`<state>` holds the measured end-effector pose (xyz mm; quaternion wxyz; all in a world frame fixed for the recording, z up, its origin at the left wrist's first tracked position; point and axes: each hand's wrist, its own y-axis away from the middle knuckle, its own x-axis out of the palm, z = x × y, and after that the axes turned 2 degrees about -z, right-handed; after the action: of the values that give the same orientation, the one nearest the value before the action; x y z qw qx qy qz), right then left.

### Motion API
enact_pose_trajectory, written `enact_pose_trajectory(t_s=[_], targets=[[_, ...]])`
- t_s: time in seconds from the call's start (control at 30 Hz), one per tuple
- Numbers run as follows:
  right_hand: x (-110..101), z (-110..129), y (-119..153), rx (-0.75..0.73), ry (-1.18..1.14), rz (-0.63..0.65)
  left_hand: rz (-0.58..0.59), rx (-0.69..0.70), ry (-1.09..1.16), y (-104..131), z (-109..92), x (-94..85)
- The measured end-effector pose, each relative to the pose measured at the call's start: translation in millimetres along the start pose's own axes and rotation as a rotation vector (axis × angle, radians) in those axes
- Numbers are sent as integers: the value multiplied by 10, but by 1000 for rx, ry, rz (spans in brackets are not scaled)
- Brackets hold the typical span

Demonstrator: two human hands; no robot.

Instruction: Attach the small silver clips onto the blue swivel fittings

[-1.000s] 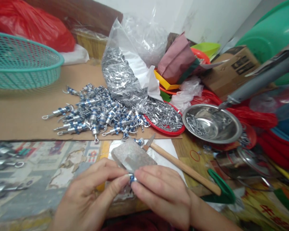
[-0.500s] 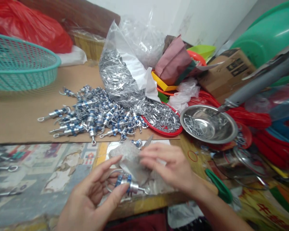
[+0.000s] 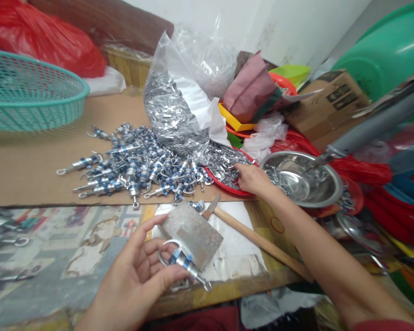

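My left hand (image 3: 141,271) holds a silver hook fitting (image 3: 185,261) with blue bands between thumb and fingers. Its curved hook points up and back, its eye end down to the right. Just behind it lies a flat grey metal block (image 3: 196,230). My right hand (image 3: 251,177) reaches into a red tray (image 3: 232,189) of small flat metal pieces (image 3: 219,161), its fingertips pinched together among them; what they grip is too small to make out. A wooden-handled tool (image 3: 262,239), hammer-like, lies beneath my right forearm.
A heap of similar fittings (image 3: 134,161) lies on cardboard (image 3: 27,184). Behind it stands a clear bag (image 3: 172,110) of metal pieces. A steel bowl (image 3: 307,184) sits right of the tray, a turquoise basket (image 3: 37,108) at far left. A grey metal arm (image 3: 376,115) slants in from the right.
My right hand has moved from above the metal block, away and to the right, into the red tray. The block and wooden handle are uncovered. My left hand still holds the fitting, now tilted more downward.
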<state>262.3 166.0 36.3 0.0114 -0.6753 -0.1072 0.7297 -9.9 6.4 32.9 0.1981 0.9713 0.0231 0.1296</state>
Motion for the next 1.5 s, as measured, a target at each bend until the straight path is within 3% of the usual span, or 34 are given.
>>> enact_pose_trajectory(t_s=[0.1,0.2,0.33,0.43,0.63,0.7,1.03,1.3,1.5], targets=[[-111,161,130,6,-140,-61,5,13,29,-12,13,-11],[-266,518,466,-58,-337,-18,17,-4,49,-15,14,-12],[-433,1041,927,-320,-789,139,16,-16,53,-16,7,-15],[-431,1232,1057,-444,-797,139,40,-26,34,-14,2,-23],[-292,1230,1066,-774,-662,-252,79,-9,79,-12,3,-19],[-307,1239,1096,-873,-524,-303,80,6,85,-12,1,-16],[-400,1291,1253,-1003,-154,-321,64,20,54,-28,11,-31],[-372,1255,1225,-978,-308,-361,35,31,37,-17,-2,-24],[-333,1307,1285,-1021,-149,-362,59,52,-78,-88,63,-87]])
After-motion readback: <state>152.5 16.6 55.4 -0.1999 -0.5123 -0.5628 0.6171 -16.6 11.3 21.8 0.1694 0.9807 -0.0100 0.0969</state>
